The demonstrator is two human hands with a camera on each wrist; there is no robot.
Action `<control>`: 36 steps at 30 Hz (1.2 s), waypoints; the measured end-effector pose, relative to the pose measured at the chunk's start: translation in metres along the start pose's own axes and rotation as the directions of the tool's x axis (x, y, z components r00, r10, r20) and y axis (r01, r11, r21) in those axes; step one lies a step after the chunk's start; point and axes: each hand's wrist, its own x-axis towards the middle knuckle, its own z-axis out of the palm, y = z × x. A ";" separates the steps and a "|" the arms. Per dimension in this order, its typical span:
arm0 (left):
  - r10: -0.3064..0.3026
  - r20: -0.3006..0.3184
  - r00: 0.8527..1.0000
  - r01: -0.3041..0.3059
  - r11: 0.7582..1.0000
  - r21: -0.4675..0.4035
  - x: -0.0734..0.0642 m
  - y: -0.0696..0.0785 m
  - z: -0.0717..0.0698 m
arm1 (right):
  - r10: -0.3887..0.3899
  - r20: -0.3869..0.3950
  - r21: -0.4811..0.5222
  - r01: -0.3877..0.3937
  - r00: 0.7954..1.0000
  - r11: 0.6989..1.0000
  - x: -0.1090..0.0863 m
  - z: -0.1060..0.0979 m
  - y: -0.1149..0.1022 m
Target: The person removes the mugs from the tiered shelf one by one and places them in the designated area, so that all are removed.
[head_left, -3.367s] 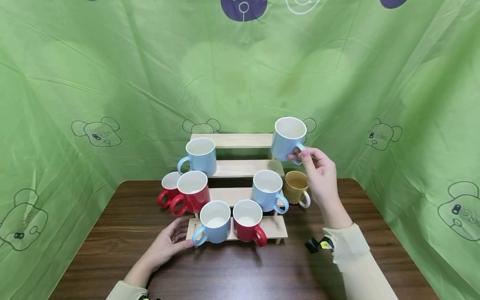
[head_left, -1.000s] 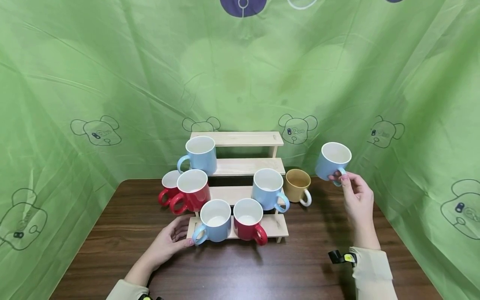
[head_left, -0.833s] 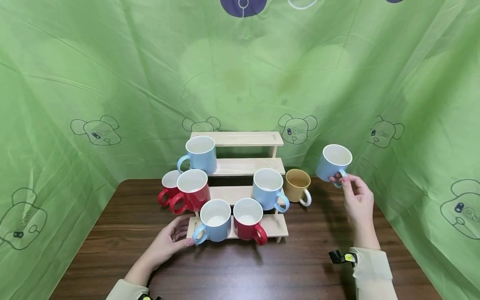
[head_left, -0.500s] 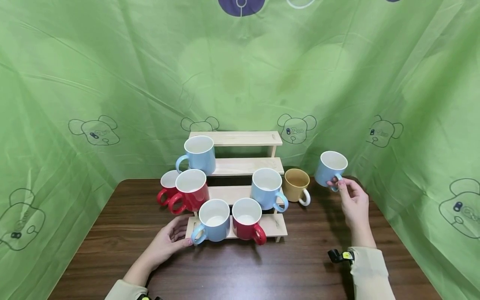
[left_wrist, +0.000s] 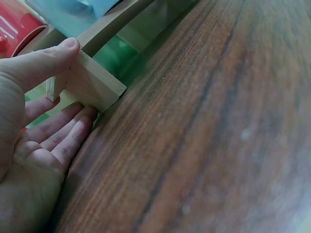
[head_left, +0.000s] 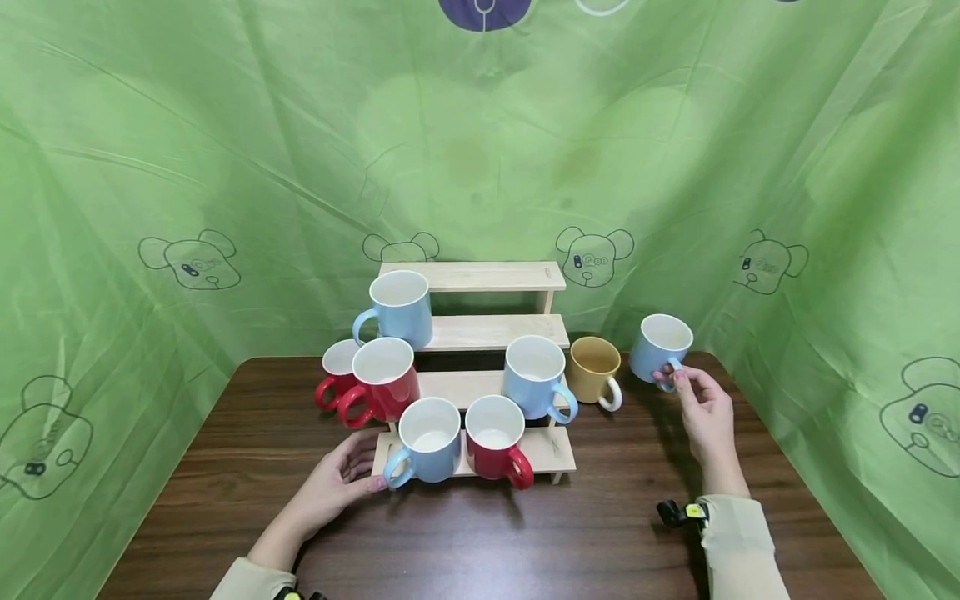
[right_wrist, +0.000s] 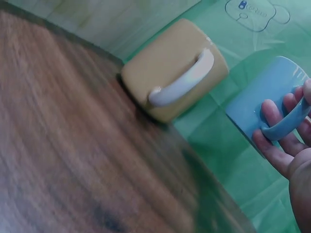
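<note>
At the back right, my right hand [head_left: 707,406] grips a light blue mug [head_left: 651,354] by its handle, upright and close over the table's far edge. In the right wrist view the fingers hook through the mug's handle [right_wrist: 286,121]. My left hand [head_left: 335,482] holds the left end of the lowest shelf of a tiered wooden rack [head_left: 551,450]. The left wrist view has the thumb [left_wrist: 58,53] on the shelf's front corner and the fingers by its end panel. On that shelf stand a light blue mug [head_left: 431,454] and a red mug [head_left: 491,454].
More mugs stand on the rack: a red one [head_left: 390,396], a blue one [head_left: 531,392] and, higher, another blue one [head_left: 405,321]. On the table [head_left: 480,546], a small red mug [head_left: 341,379] stands left and a tan mug [head_left: 588,383] right. Green cloth [head_left: 480,150] hangs behind.
My right hand has carried the light blue mug from above the rack's right side out to the right, then lowered it toward the table. The left hand has stayed at the rack.
</note>
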 end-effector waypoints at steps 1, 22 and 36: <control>-0.005 -0.001 1.000 0.005 1.000 0.002 0.000 0.000 0.000 | 0.005 0.002 0.000 -0.005 1.000 1.000 0.000 -0.001 0.002; -0.001 0.003 1.000 0.001 1.000 -0.013 0.001 0.002 0.000 | 0.049 0.065 0.012 -0.050 0.997 0.999 -0.007 -0.013 0.031; -0.013 0.010 1.000 0.013 1.000 -0.011 0.001 0.002 0.000 | 0.157 0.013 -0.090 -0.155 0.987 0.984 -0.012 -0.014 0.033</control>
